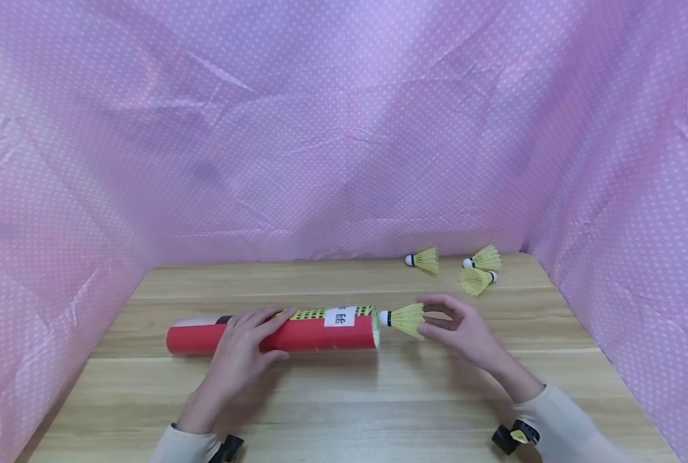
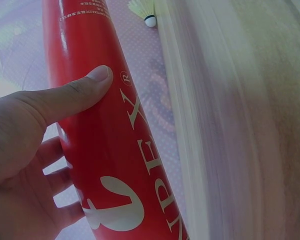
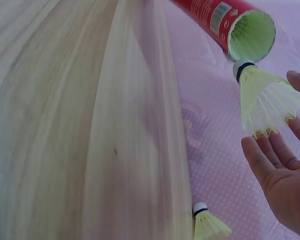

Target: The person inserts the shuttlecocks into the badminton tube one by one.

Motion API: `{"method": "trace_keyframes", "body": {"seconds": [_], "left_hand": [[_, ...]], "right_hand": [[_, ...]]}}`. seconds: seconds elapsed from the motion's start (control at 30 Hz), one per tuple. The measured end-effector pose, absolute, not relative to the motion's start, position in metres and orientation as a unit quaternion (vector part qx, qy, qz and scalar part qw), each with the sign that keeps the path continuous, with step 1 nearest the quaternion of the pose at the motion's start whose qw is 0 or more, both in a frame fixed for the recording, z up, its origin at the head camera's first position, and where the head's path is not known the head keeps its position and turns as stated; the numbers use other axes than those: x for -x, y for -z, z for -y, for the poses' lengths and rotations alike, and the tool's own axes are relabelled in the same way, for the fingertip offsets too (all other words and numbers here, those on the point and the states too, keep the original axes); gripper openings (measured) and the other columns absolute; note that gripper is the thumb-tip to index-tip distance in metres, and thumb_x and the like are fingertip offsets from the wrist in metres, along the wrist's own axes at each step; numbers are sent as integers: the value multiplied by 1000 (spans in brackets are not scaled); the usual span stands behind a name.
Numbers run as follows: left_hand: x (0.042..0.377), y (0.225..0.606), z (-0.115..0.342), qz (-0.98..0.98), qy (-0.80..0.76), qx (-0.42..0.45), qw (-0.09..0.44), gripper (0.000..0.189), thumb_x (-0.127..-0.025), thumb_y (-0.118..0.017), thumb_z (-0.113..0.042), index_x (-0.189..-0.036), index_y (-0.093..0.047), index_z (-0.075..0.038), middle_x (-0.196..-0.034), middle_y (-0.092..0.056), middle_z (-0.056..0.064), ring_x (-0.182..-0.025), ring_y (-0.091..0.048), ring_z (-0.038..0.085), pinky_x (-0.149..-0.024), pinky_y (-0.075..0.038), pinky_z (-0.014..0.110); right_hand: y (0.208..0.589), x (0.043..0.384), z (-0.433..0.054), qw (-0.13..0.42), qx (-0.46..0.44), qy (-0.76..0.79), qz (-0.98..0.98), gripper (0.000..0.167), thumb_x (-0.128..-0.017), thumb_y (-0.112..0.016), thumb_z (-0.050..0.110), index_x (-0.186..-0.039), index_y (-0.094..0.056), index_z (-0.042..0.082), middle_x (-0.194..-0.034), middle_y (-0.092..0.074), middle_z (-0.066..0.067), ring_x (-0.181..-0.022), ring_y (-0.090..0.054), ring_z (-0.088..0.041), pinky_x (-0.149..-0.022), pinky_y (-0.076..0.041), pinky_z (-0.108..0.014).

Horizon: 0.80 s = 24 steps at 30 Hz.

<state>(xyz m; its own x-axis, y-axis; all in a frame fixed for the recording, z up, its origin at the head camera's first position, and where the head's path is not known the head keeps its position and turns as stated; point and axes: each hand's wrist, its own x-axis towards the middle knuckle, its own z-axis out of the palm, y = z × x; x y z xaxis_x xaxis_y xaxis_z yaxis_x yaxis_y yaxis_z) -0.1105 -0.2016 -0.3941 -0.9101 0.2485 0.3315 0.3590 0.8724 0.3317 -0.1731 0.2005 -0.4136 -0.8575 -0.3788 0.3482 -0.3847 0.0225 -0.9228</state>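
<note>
A red cardboard shuttlecock tube (image 1: 315,334) lies lengthwise over the table, its open end facing right. My left hand (image 1: 242,347) grips it near the middle; in the left wrist view the thumb lies across its lettered red side (image 2: 97,150). A yellow shuttlecock (image 1: 404,319) is at the tube's mouth, white cork toward the opening. My right hand (image 1: 460,328) holds it by the skirt's rim, between thumb and fingers. The right wrist view shows the cork (image 3: 242,70) just outside the mouth, and yellow-green skirts (image 3: 252,37) nested inside the tube.
Three more yellow shuttlecocks lie at the back right: one alone (image 1: 424,260), and a pair close together, one behind (image 1: 485,258) and one in front (image 1: 474,281). Pink dotted cloth (image 1: 344,161) rises behind and beside the wooden table (image 1: 344,399).
</note>
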Motion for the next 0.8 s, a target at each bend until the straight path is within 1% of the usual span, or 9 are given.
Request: {"method": "trace_keyframes", "body": {"seconds": [0.13, 0.33, 0.5, 0.63, 0.7, 0.8], "left_hand": [[110, 394, 202, 957, 196, 157, 144, 87, -66, -96, -20, -144, -58, -27, -138, -59, 6, -124, -51, 30, -106, -34, 56], [110, 395, 204, 955, 196, 163, 153, 86, -65, -97, -20, -143, -60, -24, -137, -59, 6, -124, -52, 30, -105, -35, 57], [111, 397, 205, 952, 193, 171, 165, 86, -64, -97, -19, -141, -61, -23, -135, -60, 7, -123, -53, 31, -105, -35, 57], [112, 397, 205, 954, 191, 167, 161, 86, -64, -97, -19, -142, -61, -23, -135, -60, 6, -122, -53, 31, -105, -35, 57], [112, 397, 205, 955, 190, 165, 158, 86, -64, -97, -19, -142, -60, -23, -135, -60, 6, -122, -53, 31, -105, -35, 57], [112, 397, 205, 955, 190, 166, 155, 86, -65, -97, -19, -142, -60, -24, -136, -60, 6, -123, -53, 32, -105, -35, 57]], "right_hand": [[411, 171, -197, -1, -268, -643, 717, 47, -84, -75, -9, -127, -58, -11, -125, -61, -15, -114, -60, -14, -96, -51, -43], [410, 171, -195, 4, -263, -648, 715, 44, -84, -74, -11, -125, -59, -11, -123, -63, -12, -113, -61, -15, -95, -52, -42], [410, 172, -195, 12, -267, -654, 708, 41, -85, -72, -13, -123, -59, -14, -121, -64, -14, -112, -62, -15, -93, -53, -42], [409, 172, -195, 13, -273, -659, 701, 40, -85, -71, -14, -122, -59, -15, -120, -65, -10, -111, -62, -15, -92, -54, -40], [408, 172, -194, 11, -272, -663, 698, 39, -85, -71, -14, -122, -59, -15, -120, -65, -13, -111, -62, -14, -92, -54, -40], [407, 171, -193, 9, -277, -664, 695, 40, -85, -71, -14, -122, -59, -14, -121, -62, -25, -111, -62, -14, -92, -54, -40]]}}
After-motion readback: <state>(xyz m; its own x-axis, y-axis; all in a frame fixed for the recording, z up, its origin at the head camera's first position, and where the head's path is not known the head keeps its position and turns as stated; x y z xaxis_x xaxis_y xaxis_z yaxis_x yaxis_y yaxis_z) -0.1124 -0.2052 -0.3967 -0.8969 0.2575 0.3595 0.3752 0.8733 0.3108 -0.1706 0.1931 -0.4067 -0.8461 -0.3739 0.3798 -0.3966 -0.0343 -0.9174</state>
